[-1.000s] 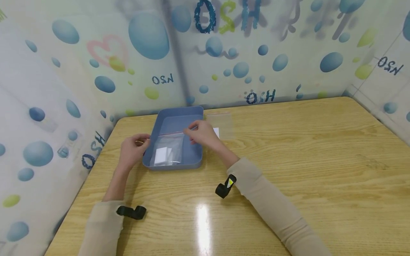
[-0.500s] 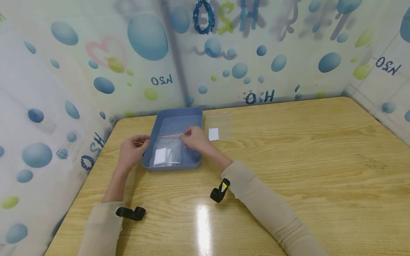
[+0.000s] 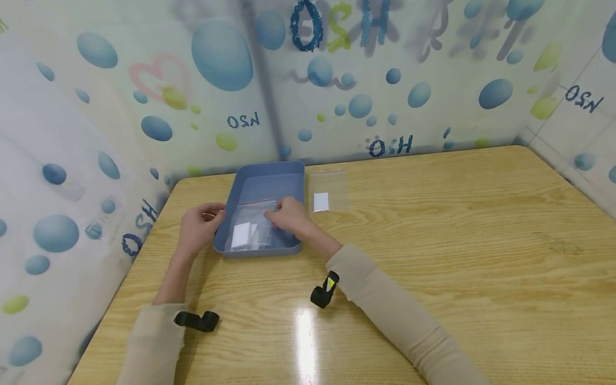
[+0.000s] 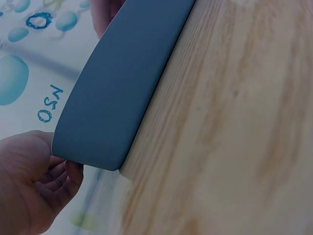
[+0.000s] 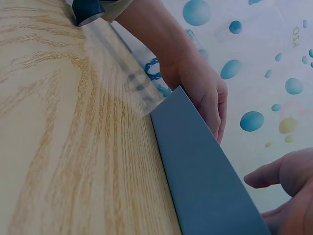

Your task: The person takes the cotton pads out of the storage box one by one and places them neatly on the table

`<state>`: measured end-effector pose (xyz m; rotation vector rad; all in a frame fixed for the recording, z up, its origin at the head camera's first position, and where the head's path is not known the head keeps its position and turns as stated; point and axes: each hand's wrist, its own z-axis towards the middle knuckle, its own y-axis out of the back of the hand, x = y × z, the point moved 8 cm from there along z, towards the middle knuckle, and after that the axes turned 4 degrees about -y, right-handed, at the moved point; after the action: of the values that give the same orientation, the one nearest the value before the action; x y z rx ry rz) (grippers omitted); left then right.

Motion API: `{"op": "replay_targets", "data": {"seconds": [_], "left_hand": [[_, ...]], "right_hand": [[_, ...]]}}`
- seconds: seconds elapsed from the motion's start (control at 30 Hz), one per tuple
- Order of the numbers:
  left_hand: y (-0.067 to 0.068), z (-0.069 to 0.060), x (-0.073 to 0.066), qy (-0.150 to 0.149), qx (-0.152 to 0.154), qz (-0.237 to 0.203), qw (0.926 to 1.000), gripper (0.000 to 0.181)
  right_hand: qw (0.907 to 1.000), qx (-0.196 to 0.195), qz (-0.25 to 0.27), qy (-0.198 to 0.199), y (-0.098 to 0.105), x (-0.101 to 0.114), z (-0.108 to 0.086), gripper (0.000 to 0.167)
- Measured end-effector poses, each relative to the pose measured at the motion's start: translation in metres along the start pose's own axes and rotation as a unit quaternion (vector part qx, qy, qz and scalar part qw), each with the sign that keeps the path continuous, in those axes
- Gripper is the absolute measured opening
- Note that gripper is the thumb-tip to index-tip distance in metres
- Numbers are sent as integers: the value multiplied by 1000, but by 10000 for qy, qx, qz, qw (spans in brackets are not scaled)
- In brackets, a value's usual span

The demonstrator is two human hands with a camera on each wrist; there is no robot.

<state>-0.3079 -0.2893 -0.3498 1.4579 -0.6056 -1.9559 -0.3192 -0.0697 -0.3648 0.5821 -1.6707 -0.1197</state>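
In the head view my left hand (image 3: 199, 227) grips the left wall of the blue tray (image 3: 260, 251); in the left wrist view its fingers (image 4: 68, 183) curl against the tray's end wall (image 4: 98, 117). Clear zip bags (image 3: 262, 227) with a red-lined top edge and white cards (image 3: 241, 234) lie in the tray's near left part. My right hand (image 3: 294, 216) is over the tray, fingertips at the right side of these bags; contact is hard to tell. The right wrist view shows that hand (image 5: 288, 188) above the tray wall (image 5: 200, 166), its thumb and fingers apart.
Right of the tray, another clear zip bag (image 3: 339, 190) with a white card (image 3: 321, 202) lies flat on the wooden table (image 3: 433, 240). A patterned wall covering (image 3: 192, 133) stands behind and to the left. Black wrist cameras sit on both beige sleeves.
My right hand has moved down and left from the bags' top right corner along their right side, uncovering the card in the bag beside the tray. My left hand stays on the tray.
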Motion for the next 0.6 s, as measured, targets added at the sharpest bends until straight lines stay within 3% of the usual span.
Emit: {"op": "replay_targets", "data": {"seconds": [0.07,0.17,0.6], "left_hand": [[0,0,0,-20,-2,-5,10000,26],[0,-1,-2,-23,-1,-13,10000,26],[1,-1,0,-49,-71,-146,9999,26]], "right_hand": [[10000,-63,13,-35,0,-1,0,29],[9999,-111,58,-88,-2,-2,1,24],[9967,-305,756,-57,-7,-3,5,19]]}}
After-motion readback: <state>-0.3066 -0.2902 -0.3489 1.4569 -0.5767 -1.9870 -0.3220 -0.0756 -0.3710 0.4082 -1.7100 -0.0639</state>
